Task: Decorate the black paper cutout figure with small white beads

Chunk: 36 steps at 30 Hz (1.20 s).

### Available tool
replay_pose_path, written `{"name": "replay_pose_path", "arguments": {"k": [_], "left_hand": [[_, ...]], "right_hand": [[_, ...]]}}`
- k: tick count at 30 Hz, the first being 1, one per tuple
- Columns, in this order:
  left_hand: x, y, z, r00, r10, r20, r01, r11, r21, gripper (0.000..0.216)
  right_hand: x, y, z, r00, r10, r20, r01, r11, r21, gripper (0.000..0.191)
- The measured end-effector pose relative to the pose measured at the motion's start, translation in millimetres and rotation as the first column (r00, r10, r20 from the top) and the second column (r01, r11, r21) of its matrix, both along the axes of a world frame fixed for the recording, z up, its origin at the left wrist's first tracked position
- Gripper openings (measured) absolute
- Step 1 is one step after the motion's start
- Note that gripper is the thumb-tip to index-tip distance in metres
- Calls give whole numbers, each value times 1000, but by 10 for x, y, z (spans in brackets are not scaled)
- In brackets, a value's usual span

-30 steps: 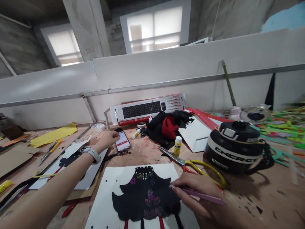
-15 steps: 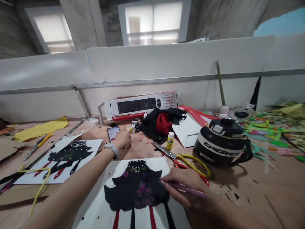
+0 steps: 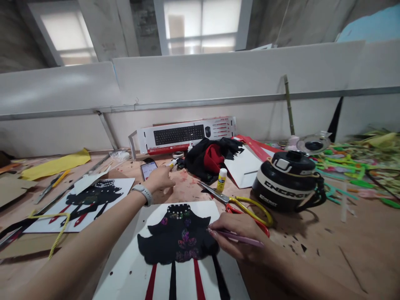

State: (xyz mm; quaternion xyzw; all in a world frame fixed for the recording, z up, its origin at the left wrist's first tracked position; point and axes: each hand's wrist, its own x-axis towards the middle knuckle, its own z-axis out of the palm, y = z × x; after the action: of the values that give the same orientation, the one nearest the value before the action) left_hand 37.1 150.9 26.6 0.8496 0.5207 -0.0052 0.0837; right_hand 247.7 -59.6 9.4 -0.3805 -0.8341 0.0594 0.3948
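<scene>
My right hand [image 3: 233, 233] is closed around slim pinkish-purple tweezers [image 3: 242, 237], over the right edge of a black felt cutout [image 3: 165, 241]. That cutout, shaped like a tiered skirt, lies on a white board [image 3: 125, 250]. It carries white beads at its top and glittery purple-pink motifs, with red and black strips below. My left hand [image 3: 160, 179] is stretched forward above the table, fingers apart, with nothing visible in it. It is beside a phone [image 3: 148, 170] with a lit screen and near a small yellow-and-white tube [image 3: 173, 163].
Scissors [image 3: 236, 204] and a glue stick [image 3: 221, 180] lie and stand beyond the board. At right are a black ENERGY jug [image 3: 286, 183] and colourful scraps [image 3: 346, 166]. A second decorated sheet [image 3: 120, 187] lies left, near a cutter knife [image 3: 53, 185]. A keyboard box [image 3: 184, 136] stands behind black-and-red cloth [image 3: 196, 160].
My left hand has shifted slightly, and its fingers now show spread. My right hand stays at the cutout's right edge with the tweezers. The whole view has tilted slightly.
</scene>
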Motion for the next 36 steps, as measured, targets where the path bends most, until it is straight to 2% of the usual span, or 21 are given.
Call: {"name": "replay_pose_path", "arguments": {"k": [4, 9, 14, 18, 23, 27, 31, 36], "left_hand": [[9, 7, 13, 999, -34, 3, 34, 995, -91, 31], [13, -39, 6, 1000, -19, 19, 22, 987, -159, 32], [-20, -41, 24, 1000, 0, 23, 3, 989, -147, 31], [-90, 79, 108, 999, 26, 39, -22, 995, -102, 31], [-162, 194, 199, 995, 74, 65, -70, 995, -69, 31], [-125, 144, 151, 997, 74, 36, -67, 986, -150, 31], [-60, 52, 108, 997, 77, -10, -77, 968, -239, 31], [-36, -22, 93, 998, 68, -7, -68, 964, -257, 31]], "right_hand": [[-5, 11, -2, 1000, -11, 8, 10, 999, 35, 10], [6, 28, -18, 1000, 8, 17, -8, 999, 33, 12], [30, 28, 35, 1000, -4, 29, 3, 999, 48, 13], [30, 34, 88, 1000, -17, 8, 16, 997, 74, 13], [24, 28, 23, 999, -33, 4, 33, 998, 53, 12], [25, 22, -44, 1000, 0, -8, 0, 999, 39, 10], [18, 29, -26, 1000, 9, 1, -9, 998, 54, 9], [8, 36, 16, 1000, 13, -6, -13, 998, 60, 10]]}}
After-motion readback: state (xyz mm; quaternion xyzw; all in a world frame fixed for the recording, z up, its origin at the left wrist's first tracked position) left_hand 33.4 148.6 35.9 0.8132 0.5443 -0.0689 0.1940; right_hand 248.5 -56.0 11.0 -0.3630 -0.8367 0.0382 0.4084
